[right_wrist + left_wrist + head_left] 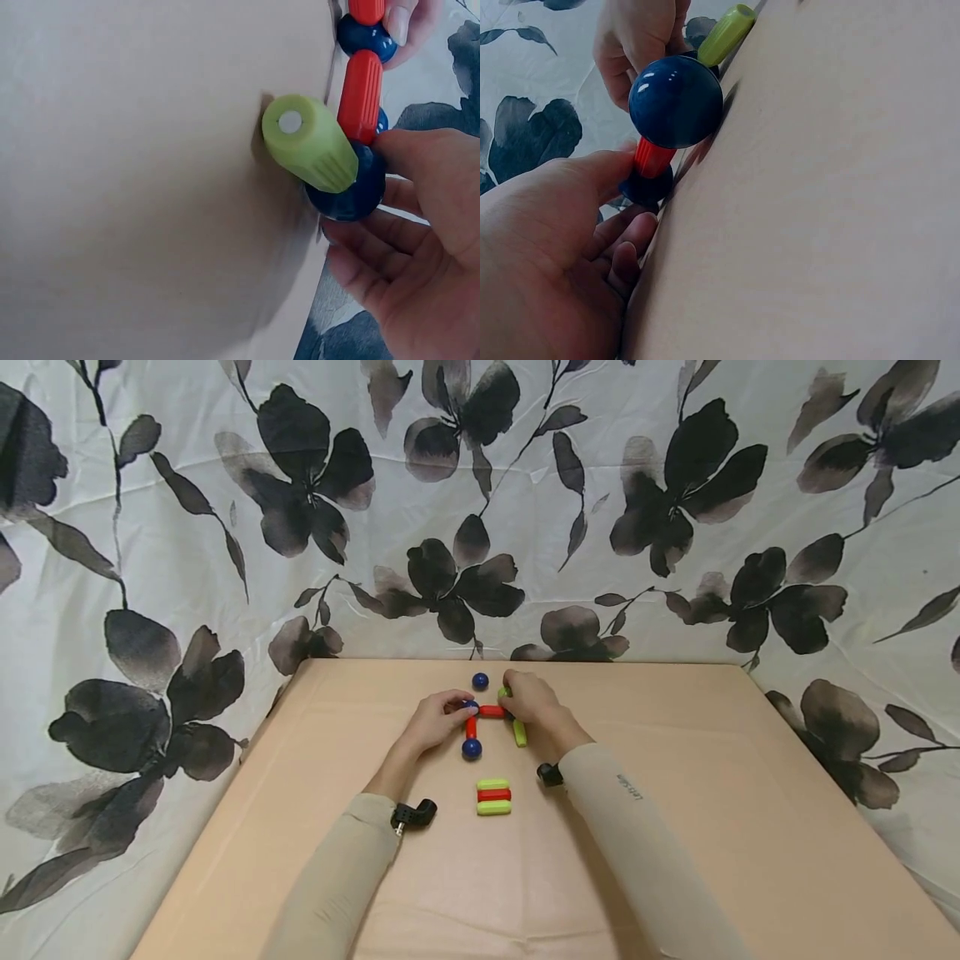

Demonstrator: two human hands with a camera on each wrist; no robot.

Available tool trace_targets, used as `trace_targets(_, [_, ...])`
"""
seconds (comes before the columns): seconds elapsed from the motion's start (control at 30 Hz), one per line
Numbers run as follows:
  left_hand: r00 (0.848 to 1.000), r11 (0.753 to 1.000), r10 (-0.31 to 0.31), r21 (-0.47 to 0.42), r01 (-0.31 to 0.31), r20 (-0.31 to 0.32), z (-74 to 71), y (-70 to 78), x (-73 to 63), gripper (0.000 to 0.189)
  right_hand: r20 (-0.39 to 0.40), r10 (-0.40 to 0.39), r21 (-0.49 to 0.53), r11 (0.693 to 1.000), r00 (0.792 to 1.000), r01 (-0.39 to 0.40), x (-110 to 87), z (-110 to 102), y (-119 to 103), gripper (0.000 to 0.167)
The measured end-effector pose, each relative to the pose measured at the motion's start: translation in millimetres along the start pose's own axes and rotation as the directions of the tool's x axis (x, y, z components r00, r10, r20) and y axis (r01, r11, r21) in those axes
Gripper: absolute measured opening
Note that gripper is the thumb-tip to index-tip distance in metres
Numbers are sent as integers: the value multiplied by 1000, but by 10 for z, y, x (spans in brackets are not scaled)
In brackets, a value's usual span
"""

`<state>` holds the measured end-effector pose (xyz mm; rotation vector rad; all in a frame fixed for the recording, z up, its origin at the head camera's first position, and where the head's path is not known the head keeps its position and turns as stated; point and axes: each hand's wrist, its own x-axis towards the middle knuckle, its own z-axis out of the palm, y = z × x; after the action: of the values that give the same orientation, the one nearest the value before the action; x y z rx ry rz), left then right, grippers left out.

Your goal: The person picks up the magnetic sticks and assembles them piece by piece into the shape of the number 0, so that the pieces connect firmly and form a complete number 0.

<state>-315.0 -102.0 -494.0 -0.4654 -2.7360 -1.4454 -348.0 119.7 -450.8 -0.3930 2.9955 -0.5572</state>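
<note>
your left hand pinching the corner blue ball joining two red rods, your right hand gripping another blue ball with a lime-green rod sticking out, three more rods lined up nearer you

From my head camera I look forward and down, from well back, over the table to the flowered cloth. My left wrist camera looks from close up along the left hand; my right one does the same along the right hand. Those two share the blue ball at the left hand, and each catches the opposite hand farther off.
</note>
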Motion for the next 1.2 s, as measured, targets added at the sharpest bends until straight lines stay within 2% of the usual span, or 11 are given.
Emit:
trace_targets(0.13, [1000, 1000, -3, 4, 3, 2, 5, -8, -10, 36, -28, -5, 114, 993, 1000, 8, -24, -50, 27, 38])
trace_targets(0.23, [1000, 1000, 2, 5, -2, 3, 6, 2, -7, 35, -48, -18, 248, 968, 999, 29, -94, -172, 86, 45])
trace_targets(0.3, [1000, 1000, 4, 2, -4, 4, 6, 14, -5, 35, -49, -58, 304, 950, 997, 70, -158, -259, 144, 45])
trace_targets(0.37, [1000, 1000, -1, 2, 1, 4, 1, 29, -5, 35, -29, -106, 340, 934, 994, 109, -234, -336, 203, 44])
trace_targets(0.47, [1000, 1000, -15, 7, 15, 7, -9, 40, -4, 35, 44, -182, 384, 911, 982, 152, -337, -409, 285, 42])
trace_targets(0.63, [999, 999, -36, 9, 36, 17, -10, 31, 9, 37, 211, -270, 405, 899, 940, 167, -477, -405, 372, 43])
trace_targets(0.73, [999, 999, -38, 8, 38, 18, -6, 20, 9, 36, 258, -301, 403, 897, 918, 181, -542, -365, 394, 45])
trace_targets(0.87, [999, 999, -37, 4, 37, 16, 2, 5, 9, 36, 284, -315, 415, 892, 906, 181, -602, -321, 418, 50])
trace_targets(1.2, [1000, 1000, -27, 3, 27, 10, 12, -29, 25, 37, 346, -295, 420, 897, 890, 134, -649, -304, 453, 54])
